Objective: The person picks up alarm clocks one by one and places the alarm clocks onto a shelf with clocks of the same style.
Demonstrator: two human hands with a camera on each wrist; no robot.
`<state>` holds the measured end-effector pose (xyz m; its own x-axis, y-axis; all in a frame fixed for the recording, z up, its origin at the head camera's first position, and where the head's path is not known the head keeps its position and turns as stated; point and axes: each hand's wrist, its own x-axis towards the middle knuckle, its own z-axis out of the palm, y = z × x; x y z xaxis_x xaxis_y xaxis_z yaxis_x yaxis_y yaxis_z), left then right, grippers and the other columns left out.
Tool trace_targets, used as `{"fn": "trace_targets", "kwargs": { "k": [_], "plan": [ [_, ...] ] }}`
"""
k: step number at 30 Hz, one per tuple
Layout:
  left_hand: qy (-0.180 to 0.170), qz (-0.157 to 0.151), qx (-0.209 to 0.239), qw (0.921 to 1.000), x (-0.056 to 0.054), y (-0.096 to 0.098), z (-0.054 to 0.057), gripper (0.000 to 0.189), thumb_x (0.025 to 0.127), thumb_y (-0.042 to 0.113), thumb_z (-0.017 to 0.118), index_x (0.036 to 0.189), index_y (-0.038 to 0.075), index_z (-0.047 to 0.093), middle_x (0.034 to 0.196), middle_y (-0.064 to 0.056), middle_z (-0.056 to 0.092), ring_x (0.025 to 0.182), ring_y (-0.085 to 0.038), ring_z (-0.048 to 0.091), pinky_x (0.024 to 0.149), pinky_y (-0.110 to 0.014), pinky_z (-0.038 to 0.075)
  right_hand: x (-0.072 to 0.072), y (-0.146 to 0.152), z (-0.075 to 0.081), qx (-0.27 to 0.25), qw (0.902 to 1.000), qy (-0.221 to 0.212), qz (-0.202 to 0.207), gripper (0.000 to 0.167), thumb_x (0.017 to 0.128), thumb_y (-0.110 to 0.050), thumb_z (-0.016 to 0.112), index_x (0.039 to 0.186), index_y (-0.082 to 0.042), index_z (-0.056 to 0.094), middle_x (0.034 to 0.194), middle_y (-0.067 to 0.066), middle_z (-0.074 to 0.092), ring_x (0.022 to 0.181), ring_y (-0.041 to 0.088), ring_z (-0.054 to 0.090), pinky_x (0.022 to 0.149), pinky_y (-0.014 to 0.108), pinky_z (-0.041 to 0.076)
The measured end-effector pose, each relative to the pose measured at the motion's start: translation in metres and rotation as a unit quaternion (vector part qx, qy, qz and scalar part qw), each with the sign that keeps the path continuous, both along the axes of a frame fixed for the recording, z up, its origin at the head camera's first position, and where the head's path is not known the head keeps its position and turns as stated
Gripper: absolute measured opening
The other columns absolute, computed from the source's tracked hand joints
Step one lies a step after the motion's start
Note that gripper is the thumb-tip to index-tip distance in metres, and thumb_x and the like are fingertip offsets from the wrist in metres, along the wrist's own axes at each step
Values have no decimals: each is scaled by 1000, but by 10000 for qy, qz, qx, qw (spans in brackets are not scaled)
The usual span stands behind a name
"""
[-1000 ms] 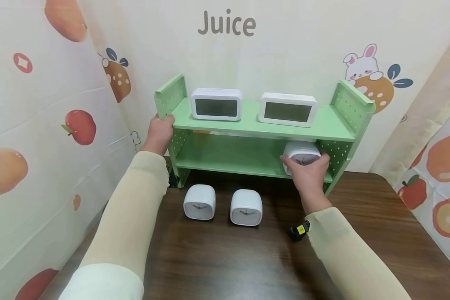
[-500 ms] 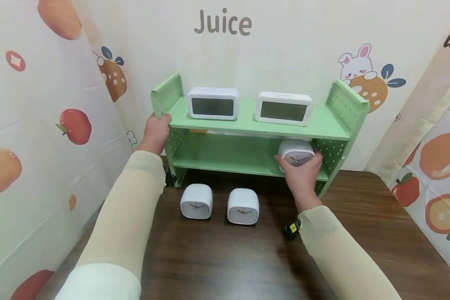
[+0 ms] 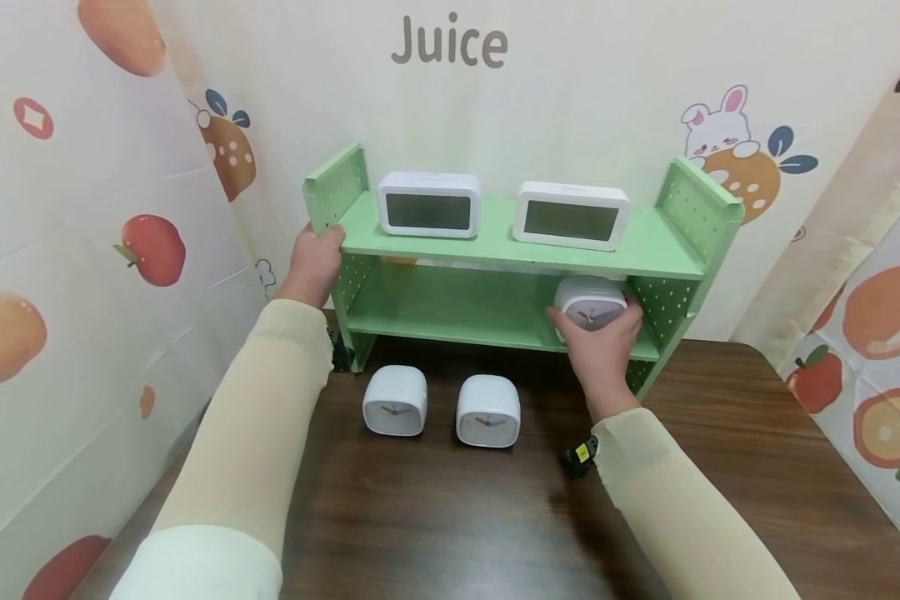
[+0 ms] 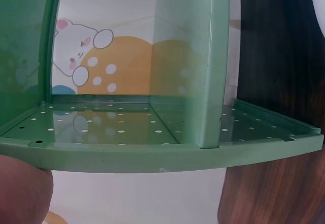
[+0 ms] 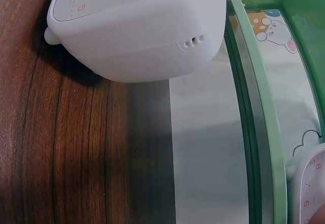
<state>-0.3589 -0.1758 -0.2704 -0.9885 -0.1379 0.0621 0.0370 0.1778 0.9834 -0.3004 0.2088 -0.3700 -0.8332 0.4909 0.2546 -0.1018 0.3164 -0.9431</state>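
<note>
My left hand (image 3: pixel 317 262) grips the left side panel of a green two-tier shelf (image 3: pixel 457 308), at the height of the upper board. In the left wrist view a finger (image 4: pixel 23 193) presses against the outside of the perforated panel. At the right end of the lower board, my right hand (image 3: pixel 606 350) holds a white alarm clock (image 3: pixel 589 293) between thumb and fingers, its dial facing front. A corner of that clock (image 5: pixel 309 183) shows in the right wrist view. Two similar white alarm clocks, one left (image 3: pixel 395 400) and one nearer the middle (image 3: pixel 488 410), stand on the table before the shelf.
Two white digital clocks, one left (image 3: pixel 429 205) and one right (image 3: pixel 572 216), stand on the upper board. The shelf stands on a dark wooden table (image 3: pixel 450 517). Fruit-patterned curtains (image 3: pixel 607 83) hang behind and at both sides.
The right hand has shifted the held alarm clock slightly left along the lower board, away from the right panel. The left hand stays on the shelf. The head view has shifted a little.
</note>
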Motion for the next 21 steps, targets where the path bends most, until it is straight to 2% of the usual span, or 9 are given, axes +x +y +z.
{"fn": "trace_targets", "kwargs": {
  "k": [10, 17, 21],
  "plan": [
    [68, 39, -30, 10000, 0, 2, -1, 53, 111, 40, 35, 161, 23, 32, 154, -6, 46, 135, -23, 46, 117, -51, 34, 7, 3, 2, -498, 9987, -32, 126, 123, 70, -52, 93, 159, -19, 16, 152, 6, 29, 132, 19, 37, 110, 34, 37],
    [48, 41, -31, 10000, 0, 1, 0, 53, 111, 40, 35, 161, 22, 32, 153, -6, 46, 135, -23, 46, 117, -51, 34, 19, 3, 8, -886, 9948, 438, 227, 109, 74, -42, 94, 153, -16, 24, 150, 4, 33, 131, 16, 39, 110, 32, 37],
    [15, 34, -119, 9999, 0, 1, 1, 53, 111, 41, 35, 160, 22, 33, 153, -6, 46, 135, -23, 47, 116, -51, 34, 27, 5, 12, -755, 9945, 707, 171, 101, 77, -41, 92, 151, -19, 27, 151, 2, 34, 137, 14, 36, 113, 30, 33]
  ]
}}
